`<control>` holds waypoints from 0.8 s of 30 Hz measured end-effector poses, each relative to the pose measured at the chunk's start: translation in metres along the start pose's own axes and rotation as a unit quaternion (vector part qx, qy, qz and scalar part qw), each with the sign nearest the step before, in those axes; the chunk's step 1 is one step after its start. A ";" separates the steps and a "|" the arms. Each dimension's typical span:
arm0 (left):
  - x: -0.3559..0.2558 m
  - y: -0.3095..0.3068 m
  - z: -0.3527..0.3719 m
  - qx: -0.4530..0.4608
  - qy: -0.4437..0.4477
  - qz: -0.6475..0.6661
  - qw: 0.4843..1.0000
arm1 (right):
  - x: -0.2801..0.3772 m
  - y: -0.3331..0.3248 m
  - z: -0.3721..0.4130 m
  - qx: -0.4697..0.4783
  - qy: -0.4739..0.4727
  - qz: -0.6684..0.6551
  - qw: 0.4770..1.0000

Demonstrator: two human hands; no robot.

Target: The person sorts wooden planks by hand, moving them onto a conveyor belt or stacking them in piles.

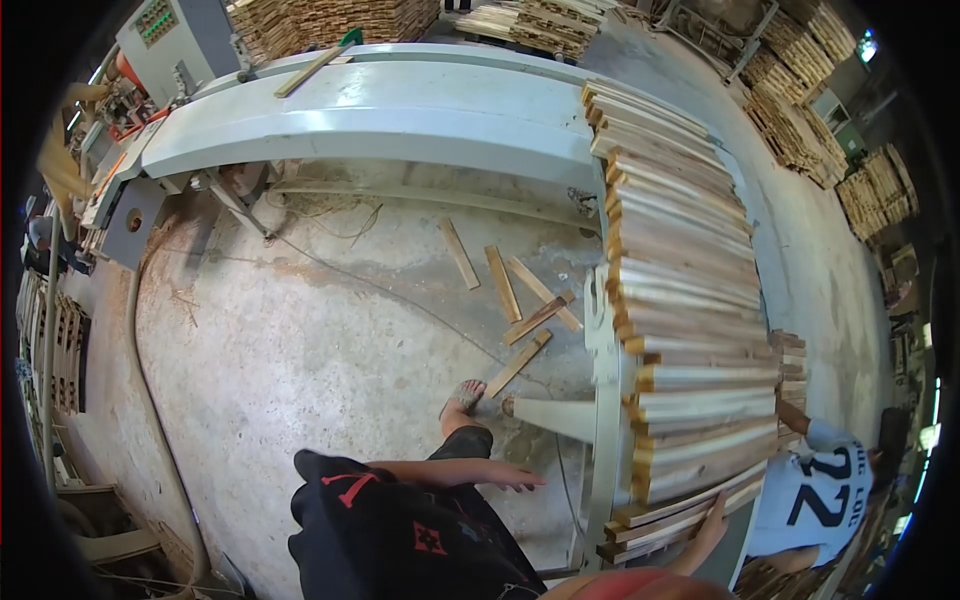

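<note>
My left hand [515, 477] hangs over the floor beside the table, its fingers stretched out and holding nothing. At the near end of a long row of wooden slats [690, 290], my right hand [711, 524] is closed on the nearest wooden slats [672, 517]. These lie at a slant to the rest of the row. The slats are packed side by side on a pale machine table [607, 400], their ends towards me. Part of my right forearm is hidden by a blurred red shape at the bottom edge.
A co-worker in a white shirt [815, 500] stands across the slats, an arm reaching towards them. Several loose wood pieces [503, 285] lie on the floor near my foot. A long pale machine bed [400, 105] runs to a control box [160, 30]. Stacked timber [790, 140] stands behind.
</note>
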State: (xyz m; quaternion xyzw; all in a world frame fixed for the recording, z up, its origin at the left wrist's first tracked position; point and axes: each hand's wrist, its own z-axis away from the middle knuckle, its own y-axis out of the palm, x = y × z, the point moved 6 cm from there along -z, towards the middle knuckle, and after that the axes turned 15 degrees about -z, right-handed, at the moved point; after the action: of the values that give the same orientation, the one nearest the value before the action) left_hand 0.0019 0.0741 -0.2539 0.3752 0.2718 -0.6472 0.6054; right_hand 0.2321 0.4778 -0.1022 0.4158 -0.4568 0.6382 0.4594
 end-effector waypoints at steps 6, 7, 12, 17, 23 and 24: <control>0.020 -0.166 -0.004 -0.098 0.043 -0.199 0.974 | 0.021 0.036 0.026 -0.127 0.003 0.127 0.984; -0.004 -0.197 0.031 -0.170 0.013 -0.187 0.968 | 0.021 0.029 0.031 -0.150 0.012 0.173 0.973; -0.002 -0.270 0.043 -0.296 -0.093 -0.293 0.904 | 0.011 0.026 0.035 -0.220 0.045 0.249 0.942; -0.030 -0.258 0.039 -0.204 -0.047 -0.243 0.947 | 0.031 0.061 0.059 -0.081 -0.002 0.022 0.996; -0.032 -0.147 -0.036 -0.080 -0.009 -0.470 0.879 | 0.054 -0.006 0.178 0.046 -0.106 0.072 0.991; -0.046 -0.116 -0.032 -0.076 0.009 -0.476 0.876 | 0.043 -0.061 0.193 -0.080 -0.125 0.135 0.980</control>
State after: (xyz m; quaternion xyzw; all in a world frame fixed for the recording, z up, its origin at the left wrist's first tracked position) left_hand -0.1081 0.1406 -0.2467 0.1592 0.4712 -0.8311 0.2488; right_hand 0.3024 0.3104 -0.0037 0.3888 -0.6125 0.5984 0.3400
